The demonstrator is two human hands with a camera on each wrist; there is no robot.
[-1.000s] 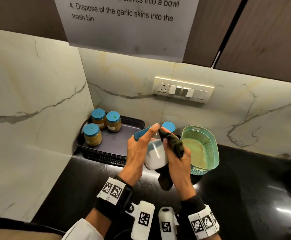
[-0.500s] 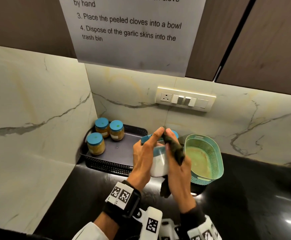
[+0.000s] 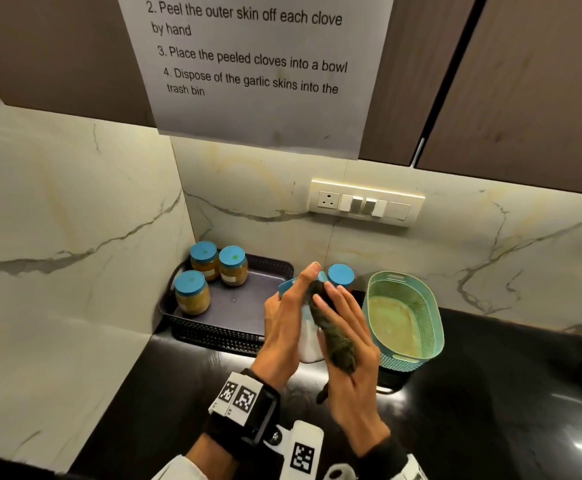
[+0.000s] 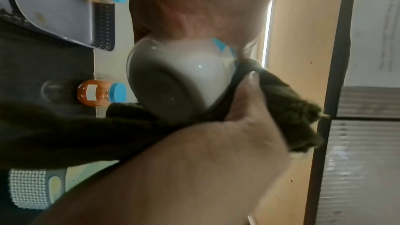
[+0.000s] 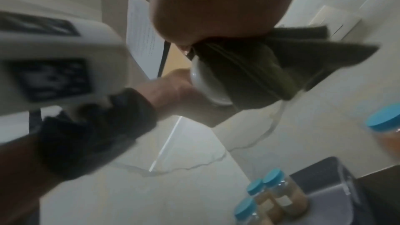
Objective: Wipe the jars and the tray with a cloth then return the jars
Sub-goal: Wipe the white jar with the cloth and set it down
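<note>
My left hand (image 3: 291, 301) grips a glass jar of white powder (image 3: 308, 344) with a blue lid, held tilted above the black counter. My right hand (image 3: 343, 327) holds a dark green cloth (image 3: 332, 336) and presses it against the jar's side. The left wrist view shows the jar's base (image 4: 173, 78) and the thumb (image 4: 249, 95) pinning the cloth (image 4: 285, 109). Three blue-lidded jars of brown paste (image 3: 203, 260) (image 3: 233, 265) (image 3: 191, 293) stand at the tray's left end. The dark perforated tray (image 3: 237, 336) sits in the wall corner. One more jar (image 3: 340, 277) stands on the counter behind my hands.
A teal perforated basket (image 3: 405, 320) sits on the counter right of my hands. Marble walls close off the left and back. A switch panel (image 3: 365, 202) is on the back wall, and a paper sheet (image 3: 254, 64) hangs from the cabinets above.
My right hand has slid the cloth over the jar's side, its fingers now spread toward the lid. The left hand keeps its hold. The head view has tilted upward.
</note>
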